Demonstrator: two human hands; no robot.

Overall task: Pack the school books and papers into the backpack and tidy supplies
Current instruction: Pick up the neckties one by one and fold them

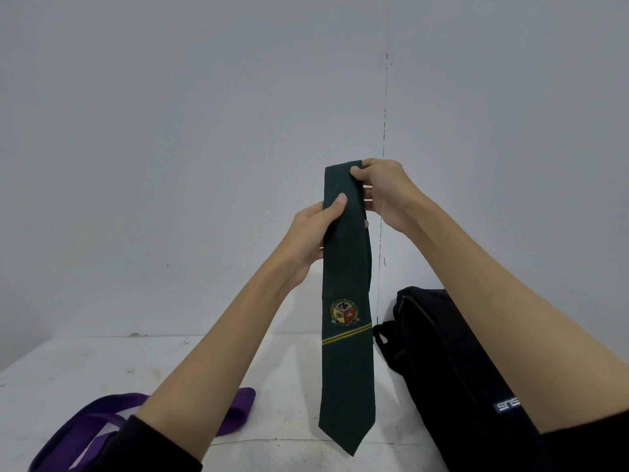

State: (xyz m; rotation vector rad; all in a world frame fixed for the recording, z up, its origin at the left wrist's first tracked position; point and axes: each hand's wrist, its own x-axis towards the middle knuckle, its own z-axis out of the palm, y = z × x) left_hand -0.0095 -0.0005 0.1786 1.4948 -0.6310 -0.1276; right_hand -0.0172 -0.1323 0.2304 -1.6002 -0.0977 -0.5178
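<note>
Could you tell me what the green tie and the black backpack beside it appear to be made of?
The green tie looks like matte woven cloth, perhaps polyester: it hangs limp, folds over at the top where the right hand pinches it, and bears a stitched crest. The black backpack looks like dull synthetic fabric, probably nylon or canvas, with soft strap loops and a sewn label.

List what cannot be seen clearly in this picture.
- Backpack, head view: right forearm and the bottom edge hide part; open or zipped, unclear.
- Crest on the tie: too small to read.
- Purple strap: left arm and the frame edge cut it off.
- Left hand and right hand: fingers behind the tie are hidden.
</note>
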